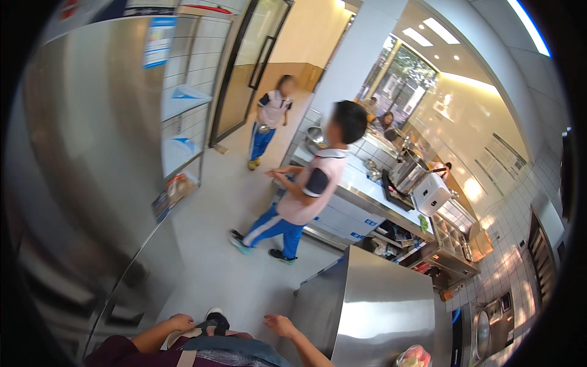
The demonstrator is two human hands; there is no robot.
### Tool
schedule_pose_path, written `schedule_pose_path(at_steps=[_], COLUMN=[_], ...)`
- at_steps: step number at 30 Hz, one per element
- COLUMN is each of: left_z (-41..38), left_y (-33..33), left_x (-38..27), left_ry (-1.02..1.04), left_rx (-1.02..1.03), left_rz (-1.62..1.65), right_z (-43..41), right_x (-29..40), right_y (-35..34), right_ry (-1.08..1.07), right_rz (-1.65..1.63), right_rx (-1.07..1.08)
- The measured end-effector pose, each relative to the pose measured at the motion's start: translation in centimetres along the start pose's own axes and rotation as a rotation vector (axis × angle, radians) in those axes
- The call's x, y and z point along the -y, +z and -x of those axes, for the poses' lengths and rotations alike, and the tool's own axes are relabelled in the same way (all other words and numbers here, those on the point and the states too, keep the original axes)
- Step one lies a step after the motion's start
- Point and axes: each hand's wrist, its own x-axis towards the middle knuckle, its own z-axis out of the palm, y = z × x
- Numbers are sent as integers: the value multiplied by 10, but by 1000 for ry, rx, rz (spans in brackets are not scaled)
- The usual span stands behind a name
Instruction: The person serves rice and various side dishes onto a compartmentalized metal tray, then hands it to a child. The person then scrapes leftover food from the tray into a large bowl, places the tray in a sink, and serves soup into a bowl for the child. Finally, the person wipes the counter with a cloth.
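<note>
My left hand point(181, 322) hangs beside my waist, its fingers loosely curled; whether it touches my clothing I cannot tell. Out in front of my body on the other side, my right hand point(279, 325) is held over the floor with its fingers partly spread and nothing in it. A stainless steel worktable point(390, 289) stands close to that arm, and a plastic bag of reddish, round produce point(414, 356) lies at its near edge. Below me a dark shoe point(216, 316) with a white toe shows past my apron point(229, 345).
A person in a pink shirt point(316, 183) stands ahead beside the white-topped counter point(362, 192). Farther off, another person point(273, 110) holds a metal bowl point(263, 128) near the glass door point(252, 64). A large stainless steel cabinet point(96, 114) rises along the left. A stockpot point(408, 172) stands on the counter.
</note>
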Motion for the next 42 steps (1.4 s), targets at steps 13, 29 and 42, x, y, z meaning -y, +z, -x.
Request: schedule_pose_path(at_steps=[13,29,42], left_z=[-365,-686,-929], left_y=[-380,-718,-819], left_x=[-256,-361,-325], left_ry=[416,-5,165], left_rx=[-317,-548,-320], left_rz=[108,1013,2049], right_z=[-124,-384,-470], right_x=[-113,-253,-224], right_y=[-192,-480,-609], right_ry=[301,153,497], right_rz=[-311,-473,-744], right_rx=[-12,-39,-110])
